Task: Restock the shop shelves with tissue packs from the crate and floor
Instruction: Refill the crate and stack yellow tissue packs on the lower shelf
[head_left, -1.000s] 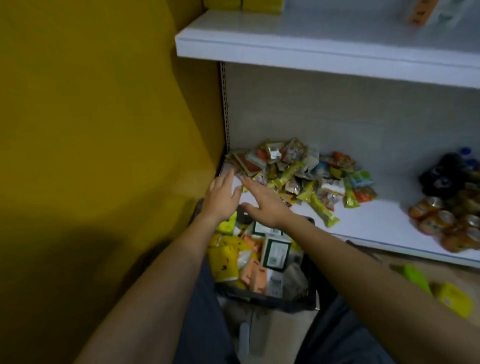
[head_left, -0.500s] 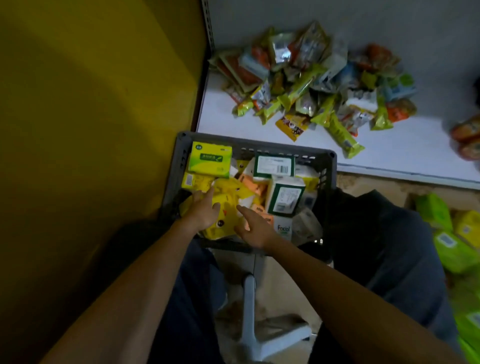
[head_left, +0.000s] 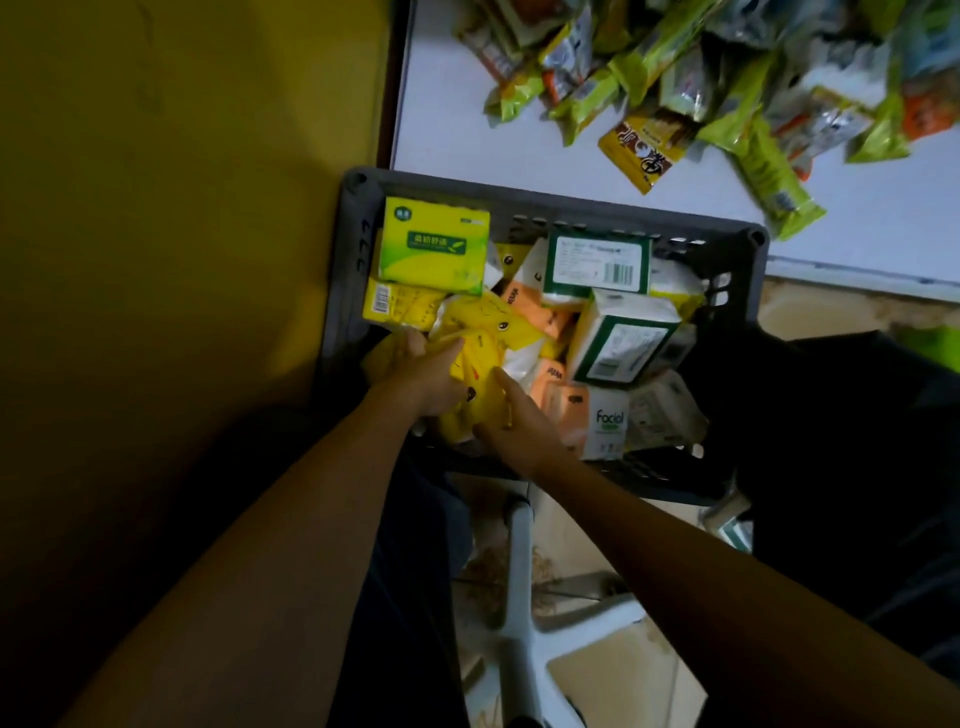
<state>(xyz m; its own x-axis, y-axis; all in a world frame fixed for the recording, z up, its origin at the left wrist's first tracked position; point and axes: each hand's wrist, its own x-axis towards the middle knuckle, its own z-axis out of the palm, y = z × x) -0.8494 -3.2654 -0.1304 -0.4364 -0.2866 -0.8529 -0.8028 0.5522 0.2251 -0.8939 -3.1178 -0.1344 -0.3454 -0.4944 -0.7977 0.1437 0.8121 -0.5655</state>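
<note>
Tissue packs (head_left: 618, 338) lay heaped in the dark grey crate (head_left: 737, 260) at the centre of the frame. Its far rim stood against the front edge of the white shelf (head_left: 457, 119) across the top, where loose snack packets (head_left: 675, 78) were piled at upper right. The yellow soft pack (head_left: 483, 332) in the crate's lower left part was the one being handled. Its long axis ran roughly from bottom to top of the frame, in line with the forearms, and it lay between the two hands. The left hand (head_left: 423, 376) was the nearer, with fingers and thumb curled round the pack's left side. The right hand (head_left: 522, 423) lay against its lower right side, thumb pointing up and fingers hidden, so whether it gripped could not be told. The lift would probably go up and toward the shelf. Little print was readable: "Facial" on a white pack (head_left: 608, 423) just right of the right hand, a barcode on the green-bordered pack (head_left: 597, 260), and characters too small to read on the lime-green pack (head_left: 434, 244) at the crate's upper left.
</note>
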